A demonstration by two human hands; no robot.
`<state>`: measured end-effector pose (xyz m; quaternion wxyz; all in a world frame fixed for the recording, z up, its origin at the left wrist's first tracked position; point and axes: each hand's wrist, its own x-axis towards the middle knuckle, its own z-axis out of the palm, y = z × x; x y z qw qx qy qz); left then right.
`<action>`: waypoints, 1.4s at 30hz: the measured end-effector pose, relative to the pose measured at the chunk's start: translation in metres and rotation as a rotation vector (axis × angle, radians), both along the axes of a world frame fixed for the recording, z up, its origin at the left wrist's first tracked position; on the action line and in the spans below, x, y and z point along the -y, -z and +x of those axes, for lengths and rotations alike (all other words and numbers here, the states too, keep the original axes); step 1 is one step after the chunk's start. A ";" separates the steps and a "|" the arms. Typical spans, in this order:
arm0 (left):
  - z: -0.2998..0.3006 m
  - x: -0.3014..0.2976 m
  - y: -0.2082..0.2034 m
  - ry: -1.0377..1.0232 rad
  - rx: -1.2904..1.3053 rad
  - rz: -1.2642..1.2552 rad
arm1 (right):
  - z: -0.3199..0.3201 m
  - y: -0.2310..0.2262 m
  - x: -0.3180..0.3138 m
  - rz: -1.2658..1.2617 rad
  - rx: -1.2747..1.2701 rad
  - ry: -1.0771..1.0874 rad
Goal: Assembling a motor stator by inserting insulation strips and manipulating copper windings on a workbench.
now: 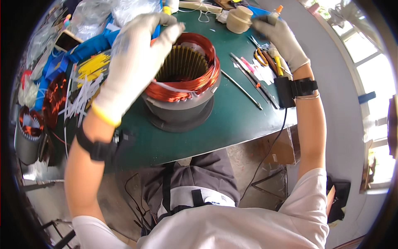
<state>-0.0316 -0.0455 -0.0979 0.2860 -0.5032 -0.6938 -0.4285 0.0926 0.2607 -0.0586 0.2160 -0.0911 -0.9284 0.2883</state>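
A grey motor stator (182, 106) with copper windings (195, 81) stands on the green table (232, 120) in front of me. My left hand (132, 62), in a white glove, hovers over the stator's left rim with fingers curled, the fingertips touching the top of the copper coil. My right hand (280, 39), also gloved, reaches to the far right of the table and pinches a small dark object (262, 18) near a beige spool (239, 18). What that object is I cannot make out.
Thin rods (242, 89), orange-handled scissors (262, 57) and small tools (255, 76) lie right of the stator. White cable ties (81, 99), yellow pieces (94, 66), blue parts (89, 45) and another wound stator (29, 133) crowd the left. Plastic bags (103, 14) sit at the back.
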 end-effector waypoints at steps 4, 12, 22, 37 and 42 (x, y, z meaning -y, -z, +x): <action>0.066 0.010 0.015 0.051 -0.216 -0.214 | 0.056 0.069 -0.063 0.478 0.683 0.427; 0.066 0.009 0.030 -0.032 -0.242 -0.203 | 0.106 0.136 -0.077 0.605 0.467 0.138; 0.070 0.009 0.029 -0.064 -0.253 -0.149 | 0.105 0.114 -0.067 0.571 0.674 0.165; 0.071 0.002 0.028 -0.076 -0.311 -0.112 | 0.194 0.091 -0.023 0.223 0.578 0.221; 0.074 0.000 0.028 -0.086 -0.304 -0.138 | 0.247 0.130 0.037 0.340 0.403 0.226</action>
